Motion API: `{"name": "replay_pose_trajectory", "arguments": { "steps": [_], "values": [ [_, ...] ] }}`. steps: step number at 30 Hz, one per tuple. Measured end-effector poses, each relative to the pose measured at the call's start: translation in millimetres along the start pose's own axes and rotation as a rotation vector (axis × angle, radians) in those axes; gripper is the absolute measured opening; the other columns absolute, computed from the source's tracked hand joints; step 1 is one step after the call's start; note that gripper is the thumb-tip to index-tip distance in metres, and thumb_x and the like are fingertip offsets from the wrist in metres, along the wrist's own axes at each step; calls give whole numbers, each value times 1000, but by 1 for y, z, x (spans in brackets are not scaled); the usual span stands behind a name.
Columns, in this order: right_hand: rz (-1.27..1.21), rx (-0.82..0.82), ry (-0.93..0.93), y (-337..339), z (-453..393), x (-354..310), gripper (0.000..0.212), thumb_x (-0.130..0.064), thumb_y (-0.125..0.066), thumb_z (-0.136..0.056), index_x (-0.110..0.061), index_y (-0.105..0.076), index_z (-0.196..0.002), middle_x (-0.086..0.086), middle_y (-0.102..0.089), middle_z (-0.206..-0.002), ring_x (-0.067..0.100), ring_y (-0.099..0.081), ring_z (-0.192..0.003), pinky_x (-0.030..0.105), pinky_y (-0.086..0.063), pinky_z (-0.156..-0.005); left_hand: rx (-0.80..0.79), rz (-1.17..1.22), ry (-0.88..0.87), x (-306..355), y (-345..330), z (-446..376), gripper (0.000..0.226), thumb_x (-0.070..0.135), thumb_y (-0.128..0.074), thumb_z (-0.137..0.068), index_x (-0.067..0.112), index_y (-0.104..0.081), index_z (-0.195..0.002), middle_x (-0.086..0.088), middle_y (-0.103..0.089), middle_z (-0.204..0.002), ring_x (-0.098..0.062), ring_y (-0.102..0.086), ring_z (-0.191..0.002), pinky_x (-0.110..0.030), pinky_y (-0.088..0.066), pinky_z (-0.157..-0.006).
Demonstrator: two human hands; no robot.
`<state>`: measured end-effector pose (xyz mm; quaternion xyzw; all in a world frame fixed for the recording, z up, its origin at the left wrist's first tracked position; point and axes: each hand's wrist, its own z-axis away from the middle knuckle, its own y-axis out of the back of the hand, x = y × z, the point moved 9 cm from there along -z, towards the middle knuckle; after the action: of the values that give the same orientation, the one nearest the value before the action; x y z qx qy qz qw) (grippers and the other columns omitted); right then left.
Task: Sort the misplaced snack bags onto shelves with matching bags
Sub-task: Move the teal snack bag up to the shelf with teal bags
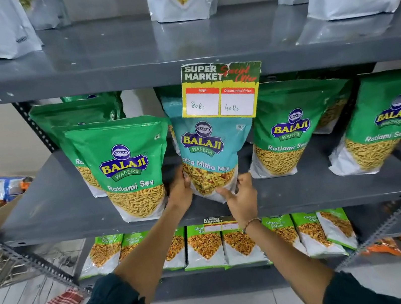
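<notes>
Dark sleeves at 6 o'clock are lying nearest the camera, and both bare forearms are reaching up from them to the middle shelf [51, 203]. At the centre, the teal Khatta Mitha Mix bag [207, 150] is standing upright on this shelf, between green bags, so it is the misplaced one. The left hand [180, 191] is pressing flat against the bag's lower left edge, fingers mostly straight, not closed around it. The right hand [242, 199] is cupping the bottom right corner, with the thumb over the front and the fingers loosely curled; I cannot tell how far they are going behind the bag. So both hands are touching the bag, but the hold is looking light and low.

At 9 o'clock from the teal bag, a Ratlami Sev bag [128, 169] is standing very near, almost touching the left hand. At 3 o'clock another Ratlami Sev bag [286, 132] is standing close too. At 12 o'clock the price tag [221, 90] is hanging from the upper shelf [125, 58] and covering the top of the teal bag.

In my judgement, the risks are these: lifting straight up could be catching the tag and tearing it; holding only the bottom could be letting the tall bag fold forward; and the left wrist could be knocking over the near green bag.
</notes>
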<state>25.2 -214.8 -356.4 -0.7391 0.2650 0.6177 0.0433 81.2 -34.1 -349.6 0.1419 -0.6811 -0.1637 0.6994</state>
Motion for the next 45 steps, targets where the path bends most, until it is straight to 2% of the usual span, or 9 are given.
{"name": "replay_pose_trajectory", "arguments": {
  "steps": [6,12,14,18,25,29,34,38,45],
  "values": [
    [-18,56,-57,34,24,6,40,-22,-81,-63,-20,-45,-79,16,-66,-78,27,-65,-75,49,-55,-65,-95,-103,-60,12,-10,26,34,8,-38,-95,7,-40,-129,-17,-55,-129,-32,-48,-122,-36,-39,-96],
    [-99,-2,-137,76,55,0,41,-5,-81,-63,-22,-46,-77,5,-65,-79,24,-66,-79,42,-56,-74,-192,-152,-126,30,-17,73,45,8,-56,-89,4,-40,-131,-1,-54,-98,-12,-48,-96,-14,-36,-74],
    [-106,-29,-137,88,70,-6,41,-6,-81,-62,-20,-47,-78,6,-65,-81,26,-66,-82,40,-56,-75,-223,-160,-157,33,-16,91,44,8,-60,-86,3,-43,-127,7,-53,-80,-10,-48,-81,-6,-37,-59],
    [-130,-51,-132,108,99,-22,41,-5,-82,-61,-18,-48,-79,9,-66,-86,24,-65,-85,40,-55,-80,-225,-172,-201,38,-5,126,36,17,-66,-82,4,-49,-112,9,-38,-65,-11,-40,-64,-22,-32,-56],
    [-191,-157,-74,120,118,-87,40,-1,-80,-62,-14,-49,-83,10,-64,-89,27,-62,-91,35,-50,-84,-194,-35,-289,79,37,182,39,19,-63,-85,7,-43,-116,2,-45,-78,-16,-46,-81,-27,-39,-71],
    [-208,-173,42,124,110,-150,41,-3,-82,-60,-16,-48,-81,13,-64,-91,28,-63,-91,36,-52,-84,-107,6,-355,128,85,197,37,16,-65,-82,5,-46,-113,5,-44,-73,-9,-46,-71,-15,-42,-66],
    [-285,-189,183,125,93,-232,40,2,-80,-60,-17,-48,-75,12,-66,-89,27,-65,-89,30,-56,-78,-57,101,-437,192,138,203,36,8,-68,-79,4,-53,-111,-8,-66,-101,-19,-61,-95,-31,-48,-92],
    [-289,-195,275,127,72,-289,40,-4,-83,-57,-16,-51,-76,18,-67,-94,27,-66,-89,37,-54,-81,-14,129,-505,237,176,198,37,5,-70,-76,4,-57,-111,-12,-70,-105,-18,-64,-93,-30,-50,-88],
    [-292,-173,346,119,15,-360,35,-5,-81,-62,-13,-53,-81,3,-68,-83,16,-66,-79,25,-54,-68,36,128,-572,306,217,152,34,8,-70,-77,6,-60,-109,-1,-68,-99,-5,-63,-87,-20,-49,-83]
  ]
}}
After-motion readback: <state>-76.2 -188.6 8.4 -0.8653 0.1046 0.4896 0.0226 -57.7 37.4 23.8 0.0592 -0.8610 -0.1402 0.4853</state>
